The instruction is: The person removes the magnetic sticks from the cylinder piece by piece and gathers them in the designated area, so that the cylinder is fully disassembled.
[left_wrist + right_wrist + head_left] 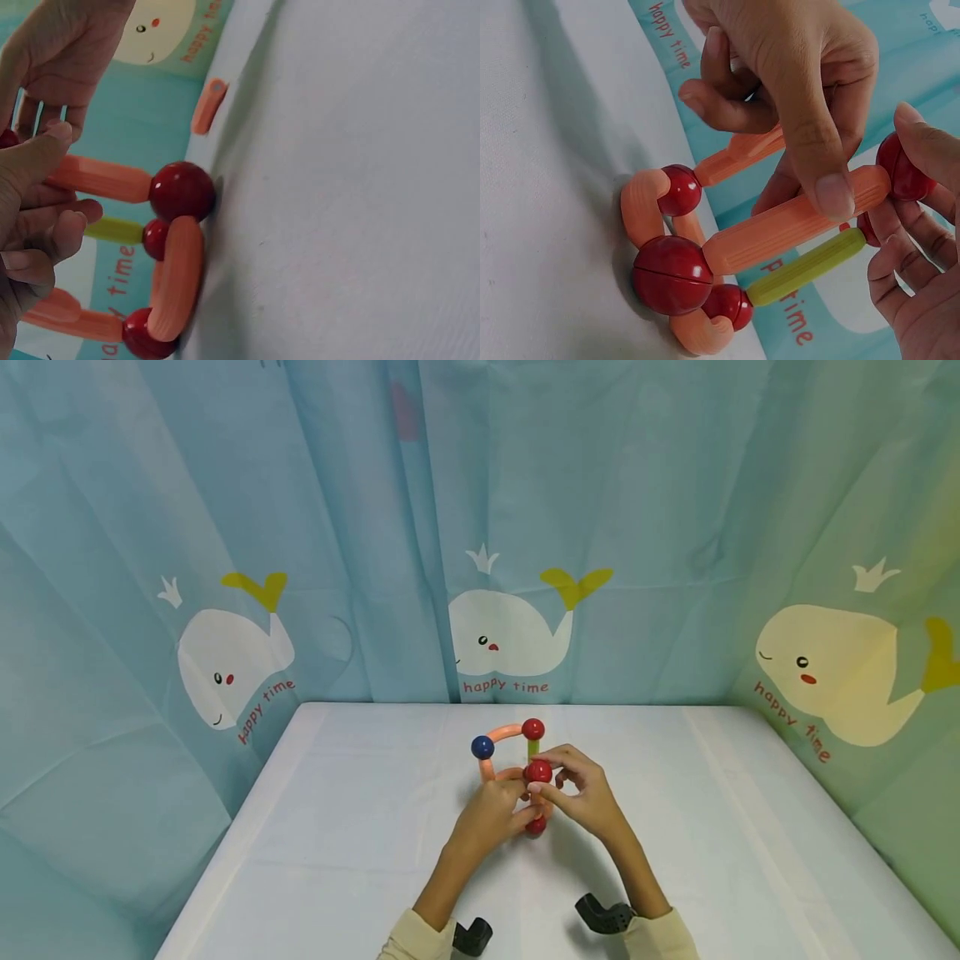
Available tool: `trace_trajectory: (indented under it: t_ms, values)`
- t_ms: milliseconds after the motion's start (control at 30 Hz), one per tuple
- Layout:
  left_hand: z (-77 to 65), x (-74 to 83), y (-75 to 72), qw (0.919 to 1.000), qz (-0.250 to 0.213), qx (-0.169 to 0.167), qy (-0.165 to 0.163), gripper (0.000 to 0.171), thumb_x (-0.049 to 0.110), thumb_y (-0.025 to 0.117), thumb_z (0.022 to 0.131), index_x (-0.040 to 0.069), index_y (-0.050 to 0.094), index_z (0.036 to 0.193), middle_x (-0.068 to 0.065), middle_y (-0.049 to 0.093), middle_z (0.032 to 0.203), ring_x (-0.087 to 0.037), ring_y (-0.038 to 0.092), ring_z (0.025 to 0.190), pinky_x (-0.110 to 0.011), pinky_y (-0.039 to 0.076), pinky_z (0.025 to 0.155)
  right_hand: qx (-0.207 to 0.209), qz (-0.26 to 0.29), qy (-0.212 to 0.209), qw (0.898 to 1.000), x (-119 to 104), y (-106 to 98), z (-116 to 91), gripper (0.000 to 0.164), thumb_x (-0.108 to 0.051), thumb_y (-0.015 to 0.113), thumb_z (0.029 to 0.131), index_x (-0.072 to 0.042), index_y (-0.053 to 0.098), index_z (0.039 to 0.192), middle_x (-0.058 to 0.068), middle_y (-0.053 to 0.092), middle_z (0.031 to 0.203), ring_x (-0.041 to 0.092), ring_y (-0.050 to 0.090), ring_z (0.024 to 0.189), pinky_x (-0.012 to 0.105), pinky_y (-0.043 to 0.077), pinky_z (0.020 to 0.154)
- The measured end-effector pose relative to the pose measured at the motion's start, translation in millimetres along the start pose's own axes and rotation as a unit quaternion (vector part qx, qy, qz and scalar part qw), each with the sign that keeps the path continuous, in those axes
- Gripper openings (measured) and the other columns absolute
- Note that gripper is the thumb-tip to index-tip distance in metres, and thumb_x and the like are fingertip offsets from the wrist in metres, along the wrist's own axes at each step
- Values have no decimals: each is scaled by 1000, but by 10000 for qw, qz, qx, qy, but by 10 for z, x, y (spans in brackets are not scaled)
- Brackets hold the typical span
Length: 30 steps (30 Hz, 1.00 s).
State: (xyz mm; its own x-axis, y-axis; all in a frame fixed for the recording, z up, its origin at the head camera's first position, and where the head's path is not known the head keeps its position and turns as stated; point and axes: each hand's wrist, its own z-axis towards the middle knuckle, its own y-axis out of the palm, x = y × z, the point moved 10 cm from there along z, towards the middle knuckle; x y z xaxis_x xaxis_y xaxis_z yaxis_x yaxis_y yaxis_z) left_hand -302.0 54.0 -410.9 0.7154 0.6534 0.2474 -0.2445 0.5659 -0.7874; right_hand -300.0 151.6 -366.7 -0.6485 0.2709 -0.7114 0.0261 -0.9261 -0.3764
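Observation:
A frame of magnetic sticks and balls stands on the white table. My left hand (pixel 489 817) pinches an upright orange stick (pixel 780 232), its thumb pressed along the side. At the top of that stick, the fingertips of my right hand (pixel 591 793) hold a red ball (pixel 539 772). A larger red ball (pixel 673 275) sits at the stick's foot, on the table. Behind stands a yellow-green stick (pixel 806 266) with red balls at its ends. A blue ball (pixel 482 747) tops the back left corner, joined by a curved orange stick (pixel 504 732) to another red ball (pixel 533 729).
The white table (pixel 330 860) meets a blue curtain (pixel 375 527) printed with whales at its back edge. In the left wrist view a separate orange stick (pixel 210 106) shows beyond the frame. Black wrist devices (pixel 603 916) sit by both sleeves.

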Motion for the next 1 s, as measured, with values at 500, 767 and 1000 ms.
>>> trace_trajectory:
  t_ms: [500,767,1000]
  values:
    - [-1,-47,57,9982,-350,248,-414,15,20,75,87,7,73,94,1,74,86,-8,70,85,-16,54,81,164,-484,71,9987,-67,-18,10,28,4,80,74,2,71,101,14,68,93,10,53,77,30,47,60]
    - [-25,-46,73,9981,-368,235,-436,13,19,75,87,7,72,91,1,73,82,-7,69,75,-11,52,72,316,-596,-93,9977,-89,-34,10,30,6,80,73,5,68,101,16,66,89,15,53,67,35,45,57]
    - [-26,-47,58,9981,-323,192,-495,11,19,74,86,11,68,83,6,68,75,-6,60,67,-8,47,64,547,-270,-67,9981,-21,-74,2,30,11,75,75,7,66,103,16,62,89,14,53,63,35,45,57]
